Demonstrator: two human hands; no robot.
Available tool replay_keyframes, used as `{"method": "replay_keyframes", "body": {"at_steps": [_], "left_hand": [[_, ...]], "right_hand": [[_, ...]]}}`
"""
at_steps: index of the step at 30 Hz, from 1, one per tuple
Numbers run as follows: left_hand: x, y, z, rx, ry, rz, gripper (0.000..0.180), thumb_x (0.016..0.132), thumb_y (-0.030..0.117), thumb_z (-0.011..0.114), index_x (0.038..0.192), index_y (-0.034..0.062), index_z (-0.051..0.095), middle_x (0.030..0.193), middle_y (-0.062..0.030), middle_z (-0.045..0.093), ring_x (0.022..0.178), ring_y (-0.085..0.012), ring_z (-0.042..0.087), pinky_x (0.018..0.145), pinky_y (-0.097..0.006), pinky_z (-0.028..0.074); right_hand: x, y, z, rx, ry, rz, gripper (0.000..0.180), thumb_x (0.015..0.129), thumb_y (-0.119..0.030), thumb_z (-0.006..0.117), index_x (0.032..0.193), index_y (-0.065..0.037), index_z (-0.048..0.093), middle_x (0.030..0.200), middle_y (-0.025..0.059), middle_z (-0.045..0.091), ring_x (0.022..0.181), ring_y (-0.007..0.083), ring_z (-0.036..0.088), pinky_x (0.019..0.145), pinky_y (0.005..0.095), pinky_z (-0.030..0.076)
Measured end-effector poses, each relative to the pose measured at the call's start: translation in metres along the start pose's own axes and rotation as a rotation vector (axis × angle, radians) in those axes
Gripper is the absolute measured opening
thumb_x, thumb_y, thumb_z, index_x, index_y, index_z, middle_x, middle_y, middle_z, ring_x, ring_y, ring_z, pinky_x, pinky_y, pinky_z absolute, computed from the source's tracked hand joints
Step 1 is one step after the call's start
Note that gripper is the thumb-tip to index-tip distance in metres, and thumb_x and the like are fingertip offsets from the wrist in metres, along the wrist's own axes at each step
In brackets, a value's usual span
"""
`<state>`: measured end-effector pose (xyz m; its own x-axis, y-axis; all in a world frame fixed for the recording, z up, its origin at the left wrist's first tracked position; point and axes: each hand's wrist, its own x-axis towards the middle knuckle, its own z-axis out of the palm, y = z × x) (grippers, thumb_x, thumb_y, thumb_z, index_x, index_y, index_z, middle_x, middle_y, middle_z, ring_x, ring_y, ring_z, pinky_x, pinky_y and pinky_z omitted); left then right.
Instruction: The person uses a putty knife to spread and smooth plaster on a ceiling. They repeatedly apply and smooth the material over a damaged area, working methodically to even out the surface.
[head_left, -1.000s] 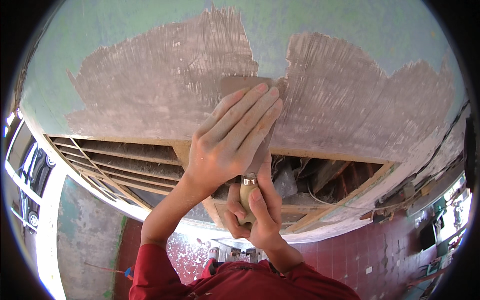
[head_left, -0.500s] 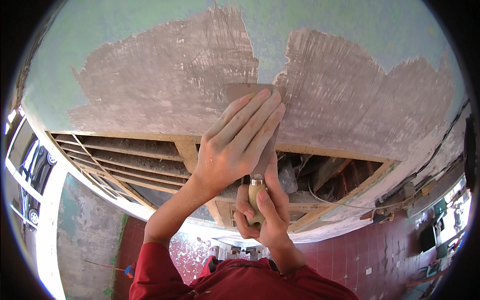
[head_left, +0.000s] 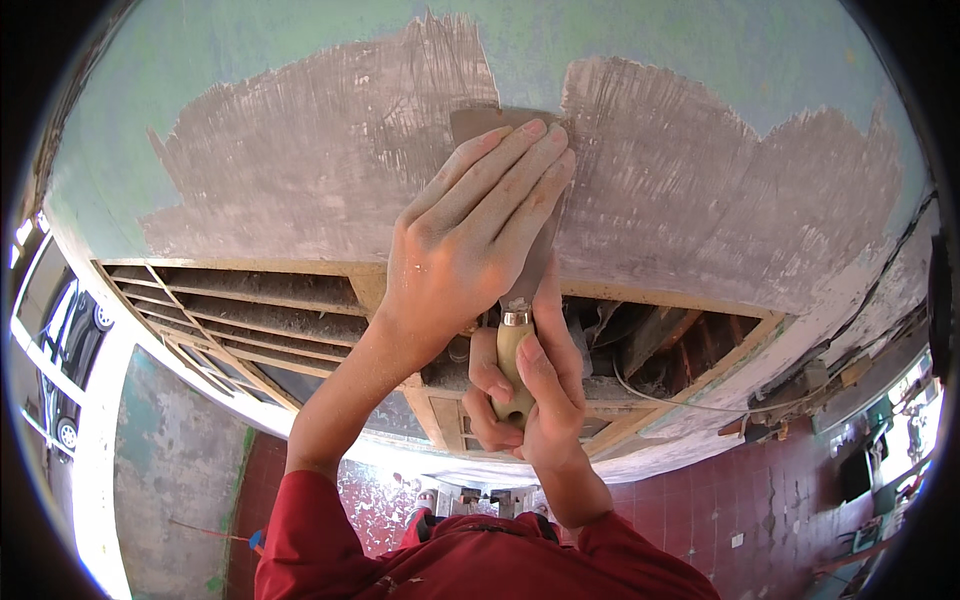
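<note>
In my right hand is the pale handle of a scraper, fingers wrapped round it. My left hand lies flat over the scraper's broad metal blade, fingers stretched out and pressing it to the wall. Dust whitens the left fingers. The blade edge meets a narrow strip of green paint that runs down between two bared, grey-brown patches. Most of the blade is hidden under my left hand.
Below the scraped area is a wooden frame with dusty slats on the left and a dark opening on the right. A thin cable hangs there. Red floor tiles lie beneath; a car stands outside at left.
Both hands and the scraper have moved up the wall. The green strip above the blade is shorter, with more of the bared surface below it.
</note>
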<state>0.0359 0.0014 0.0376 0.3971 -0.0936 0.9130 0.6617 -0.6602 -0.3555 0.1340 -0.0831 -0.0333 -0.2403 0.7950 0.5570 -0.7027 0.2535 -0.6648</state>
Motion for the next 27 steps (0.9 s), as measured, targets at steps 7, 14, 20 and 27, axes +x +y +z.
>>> {"method": "replay_keyframes", "body": {"at_steps": [7,14,20,27], "left_hand": [[-0.014,0.006,0.002,-0.004,0.013,-0.019,0.037,0.068,0.003,0.063,0.105,0.0005,0.068,0.115,-0.0087,0.066,0.11,-0.0243,0.062,0.095,-0.037,0.051],[-0.018,0.005,-0.001,0.007,-0.016,-0.032,0.037,0.069,0.004,0.064,0.105,0.0009,0.068,0.115,-0.0079,0.066,0.11,-0.0238,0.062,0.095,-0.037,0.051],[-0.013,-0.001,-0.004,-0.012,-0.019,-0.012,0.034,0.071,0.003,0.063,0.105,0.0007,0.068,0.115,-0.0076,0.066,0.111,-0.0236,0.062,0.095,-0.036,0.051],[-0.02,0.006,0.0,-0.033,0.005,-0.023,0.035,0.069,0.003,0.063,0.104,0.0004,0.067,0.114,-0.0071,0.066,0.111,-0.0228,0.062,0.095,-0.036,0.051]], "right_hand": [[-0.007,0.002,0.003,-0.002,0.015,0.026,0.062,0.102,-0.024,0.03,0.153,-0.016,-0.005,0.068,0.0058,0.04,0.032,0.0059,0.025,0.027,0.0203,0.024],[-0.014,0.004,0.005,-0.019,0.033,0.04,0.063,0.102,-0.025,0.03,0.153,-0.016,-0.007,0.068,0.0057,0.04,0.032,0.0057,0.026,0.028,0.02,0.025],[-0.007,0.005,0.015,-0.011,0.025,0.022,0.063,0.102,-0.025,0.03,0.153,-0.016,-0.007,0.068,0.0055,0.04,0.033,0.0055,0.026,0.028,0.0202,0.023],[-0.012,0.014,0.003,-0.031,0.028,-0.01,0.062,0.102,-0.023,0.03,0.153,-0.018,-0.005,0.069,0.0061,0.04,0.033,0.0058,0.025,0.028,0.0206,0.024]]}}
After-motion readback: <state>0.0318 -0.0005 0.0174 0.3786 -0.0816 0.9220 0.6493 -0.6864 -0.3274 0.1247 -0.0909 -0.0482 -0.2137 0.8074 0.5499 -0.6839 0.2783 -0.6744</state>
